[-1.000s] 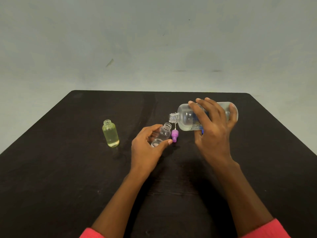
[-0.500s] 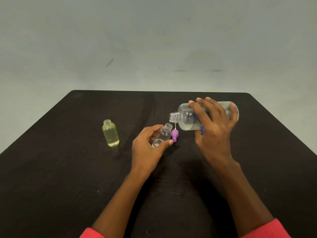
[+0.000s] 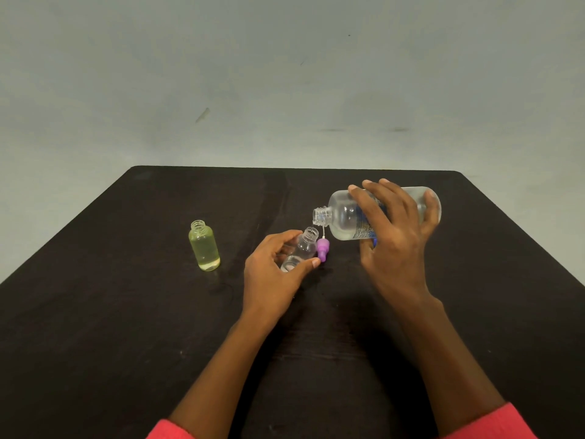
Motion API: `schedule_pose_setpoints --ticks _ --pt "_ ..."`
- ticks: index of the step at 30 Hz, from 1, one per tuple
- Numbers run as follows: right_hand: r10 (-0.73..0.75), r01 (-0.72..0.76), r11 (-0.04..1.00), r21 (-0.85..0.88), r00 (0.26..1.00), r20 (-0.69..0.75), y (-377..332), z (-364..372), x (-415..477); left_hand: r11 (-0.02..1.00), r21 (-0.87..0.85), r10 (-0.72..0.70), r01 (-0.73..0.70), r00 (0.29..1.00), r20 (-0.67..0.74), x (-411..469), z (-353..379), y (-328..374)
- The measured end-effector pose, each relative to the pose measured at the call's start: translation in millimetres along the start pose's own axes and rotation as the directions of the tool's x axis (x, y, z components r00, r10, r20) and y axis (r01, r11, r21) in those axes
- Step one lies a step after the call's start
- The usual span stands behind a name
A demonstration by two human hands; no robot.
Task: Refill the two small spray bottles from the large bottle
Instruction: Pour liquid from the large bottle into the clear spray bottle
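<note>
My right hand grips the large clear bottle, tipped on its side with its open neck pointing left, just above the mouth of a small clear bottle. That small bottle is tilted and held in my left hand, with a little clear liquid at its base. A purple spray cap with a thin white tube stands right behind it. A second small bottle, uncapped and holding yellowish liquid, stands upright on the table to the left.
Everything sits on a dark table with rounded far corners. A pale plain wall rises behind it. Red sleeves show at the bottom edge.
The large bottle's neck has come slightly nearer the small bottle's mouth. Otherwise both hands hold nearly still.
</note>
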State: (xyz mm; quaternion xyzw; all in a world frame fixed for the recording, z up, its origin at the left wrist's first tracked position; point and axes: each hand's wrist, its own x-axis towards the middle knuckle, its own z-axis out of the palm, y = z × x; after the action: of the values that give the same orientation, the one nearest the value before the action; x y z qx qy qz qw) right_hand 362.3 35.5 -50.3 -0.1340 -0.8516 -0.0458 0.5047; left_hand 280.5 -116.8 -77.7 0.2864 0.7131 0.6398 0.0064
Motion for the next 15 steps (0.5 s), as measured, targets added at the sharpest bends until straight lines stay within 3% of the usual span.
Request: schedule_pose_setpoints --ticks 15 --pt "0.003 -0.003 1.000 0.002 1.000 0.012 -0.5 -1.3 -0.2 1.000 0.014 0.012 -0.012 1.000 0.002 -0.5 -0.7 1.0"
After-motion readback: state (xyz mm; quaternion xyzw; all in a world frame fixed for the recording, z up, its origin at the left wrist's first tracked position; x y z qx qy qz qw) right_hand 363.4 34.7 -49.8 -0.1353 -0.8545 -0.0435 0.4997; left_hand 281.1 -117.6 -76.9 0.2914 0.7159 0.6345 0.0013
